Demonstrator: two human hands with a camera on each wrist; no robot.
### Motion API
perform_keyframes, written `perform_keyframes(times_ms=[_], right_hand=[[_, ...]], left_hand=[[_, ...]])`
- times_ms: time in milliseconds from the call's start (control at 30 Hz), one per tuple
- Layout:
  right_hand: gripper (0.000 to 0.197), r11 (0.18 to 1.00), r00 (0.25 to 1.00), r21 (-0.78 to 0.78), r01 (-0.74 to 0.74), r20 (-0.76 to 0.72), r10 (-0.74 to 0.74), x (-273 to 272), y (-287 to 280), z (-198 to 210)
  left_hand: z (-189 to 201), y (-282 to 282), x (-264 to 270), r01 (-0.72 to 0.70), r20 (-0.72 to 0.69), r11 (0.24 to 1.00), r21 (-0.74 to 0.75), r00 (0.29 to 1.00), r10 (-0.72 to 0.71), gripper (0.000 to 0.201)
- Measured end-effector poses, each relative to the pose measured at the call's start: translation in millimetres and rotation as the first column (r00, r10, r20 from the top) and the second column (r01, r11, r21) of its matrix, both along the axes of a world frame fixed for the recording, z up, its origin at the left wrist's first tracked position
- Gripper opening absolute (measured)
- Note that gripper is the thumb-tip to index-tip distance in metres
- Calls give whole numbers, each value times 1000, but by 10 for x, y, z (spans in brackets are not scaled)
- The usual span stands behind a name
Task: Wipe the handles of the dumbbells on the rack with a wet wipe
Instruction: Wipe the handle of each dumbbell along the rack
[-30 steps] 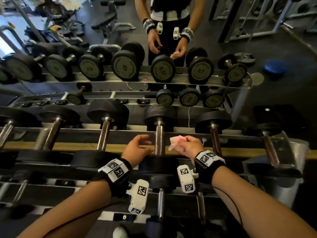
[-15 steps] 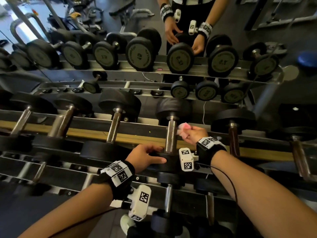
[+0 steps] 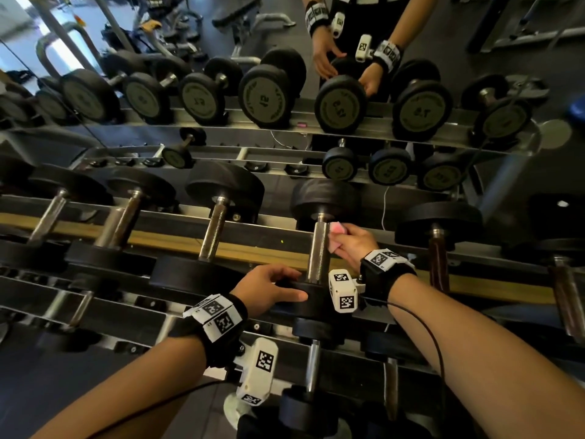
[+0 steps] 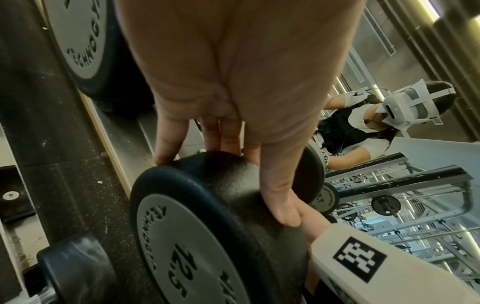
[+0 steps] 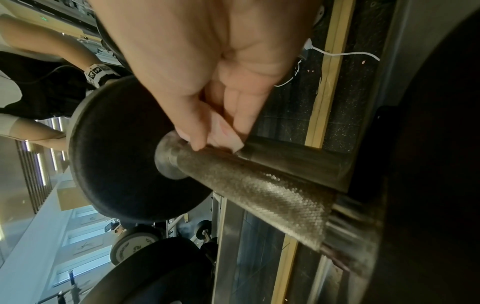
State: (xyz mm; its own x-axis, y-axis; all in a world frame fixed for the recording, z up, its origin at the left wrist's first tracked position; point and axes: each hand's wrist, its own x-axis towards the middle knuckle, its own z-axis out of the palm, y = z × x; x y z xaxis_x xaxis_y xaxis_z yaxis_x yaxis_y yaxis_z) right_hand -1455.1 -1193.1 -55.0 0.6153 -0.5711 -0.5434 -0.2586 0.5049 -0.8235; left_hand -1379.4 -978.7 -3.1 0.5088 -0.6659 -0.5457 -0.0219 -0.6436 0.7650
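Observation:
On the rack's top tier lies a black dumbbell with a knurled steel handle (image 3: pixel 318 251), (image 5: pixel 259 189). My right hand (image 3: pixel 340 240), (image 5: pixel 215 135) pinches a pink wet wipe (image 3: pixel 335 228), (image 5: pixel 226 139) between thumb and fingers. It presses the wipe against the right side of the handle near the far head (image 3: pixel 323 201). My left hand (image 3: pixel 285 283), (image 4: pixel 226 174) rests on the near head (image 3: pixel 311 304), (image 4: pixel 207 205), which is marked 12.5. Its fingers lie over the top and the thumb along the side.
More dumbbells lie in the same row, with handles to the left (image 3: pixel 215 229) and right (image 3: pixel 438 258). A lower tier holds another dumbbell (image 3: pixel 311 365) just under my wrists. Behind the rack a mirror (image 3: pixel 538 42) shows the rack and my own hands (image 3: pixel 348 68).
My right hand moved the wipe from beside the handle up along it to the far end. My left hand dropped from beside the handle onto the near head.

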Motion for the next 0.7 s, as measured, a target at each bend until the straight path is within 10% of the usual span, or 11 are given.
perform_keyframes(times_ms=[700], right_hand=[[8, 988, 986, 2, -158, 55, 157, -344, 104, 49]], left_hand=[[60, -42, 40, 47, -57, 999, 26, 997, -45, 41]])
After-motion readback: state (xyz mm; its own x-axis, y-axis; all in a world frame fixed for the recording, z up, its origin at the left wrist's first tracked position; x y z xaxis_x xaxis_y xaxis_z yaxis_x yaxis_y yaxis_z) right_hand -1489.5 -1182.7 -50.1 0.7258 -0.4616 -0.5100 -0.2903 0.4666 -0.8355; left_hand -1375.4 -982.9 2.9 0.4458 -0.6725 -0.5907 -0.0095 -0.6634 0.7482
